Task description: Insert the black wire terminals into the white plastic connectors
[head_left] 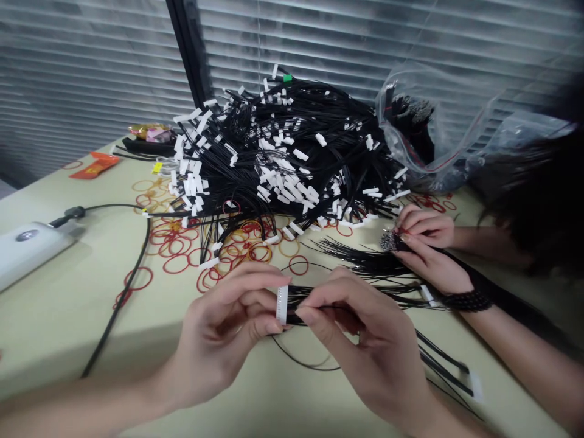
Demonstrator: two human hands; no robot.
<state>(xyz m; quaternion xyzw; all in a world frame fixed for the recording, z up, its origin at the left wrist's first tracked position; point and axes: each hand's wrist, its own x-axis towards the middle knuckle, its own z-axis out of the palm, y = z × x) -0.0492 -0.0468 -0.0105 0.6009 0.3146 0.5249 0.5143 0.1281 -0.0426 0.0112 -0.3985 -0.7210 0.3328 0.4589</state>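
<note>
Nearest are two bare hands, held over the pale table [68,328]. The left hand [219,340] has a white plug [282,305] between thumb and fingertips, the thumb at its lower end and the index finger at its upper end. The right hand [374,340] pinches thumb to finger on the black wires [298,296] just behind that plug (one loose wire loops below both hands). To the right, near that wrist, another white plug [475,387] lies on the table with wires attached.

Further along on the right, a co-worker's hands [429,264], one wrist wearing a dark bead bracelet [468,300], hold a bundle of wires with shiny metal tips [389,239]. On the left a black cable [132,280] runs to a white box [31,249]. Red and yellow rubber bands [176,264] lie scattered in front of a big heap of black wires [319,109] with white plugs. Beside the heap stand an open clear bag [469,115] and, on the other side, an orange packet [94,165]. Window blinds [319,36] form the back.
</note>
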